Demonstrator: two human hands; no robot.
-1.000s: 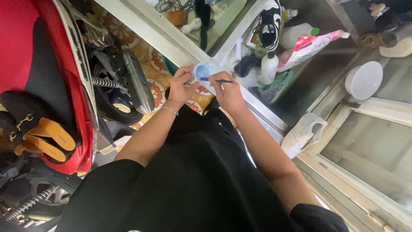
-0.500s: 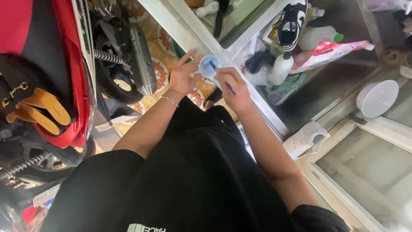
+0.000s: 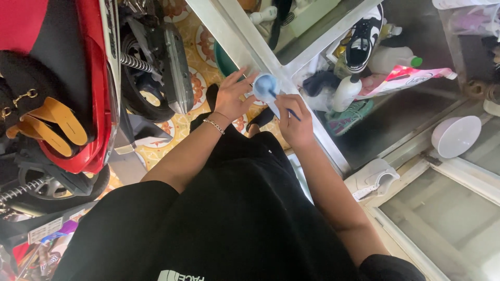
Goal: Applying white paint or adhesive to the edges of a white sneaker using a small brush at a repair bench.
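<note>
I look down into a crowded storage corner with a patterned tile floor (image 3: 156,143), where a red scooter (image 3: 99,104) fills the left side and a white metal frame (image 3: 250,52) runs as a diagonal from the top centre to the lower right. Behind this frame there are low shelves with loose things: a black and white sneaker (image 3: 362,39), a white bottle (image 3: 346,93), a teal shoe (image 3: 349,115) and, more to the right, a round white bowl (image 3: 455,136). The person's black shirt (image 3: 234,218) takes most of the lower part of the view, and both forearms go up from it toward the frame. The left hand (image 3: 232,99) is half closed, with its fingers spread, and it supports the small light blue round cup (image 3: 266,86) from the left side; on its wrist I see a thin bracelet (image 3: 213,126). The right hand (image 3: 296,120) is clenched around a thin dark stick (image 3: 284,106), maybe a pen or a small brush; I cannot tell which. The cup sits just above the frame edge, between both hands and a little up and left from the right hand. The stick's long axis goes from the right fist diagonally up and left, and its tip reaches the mouth of the cup. The left hand touches the cup directly, while the right one meets it only through the stick.
</note>
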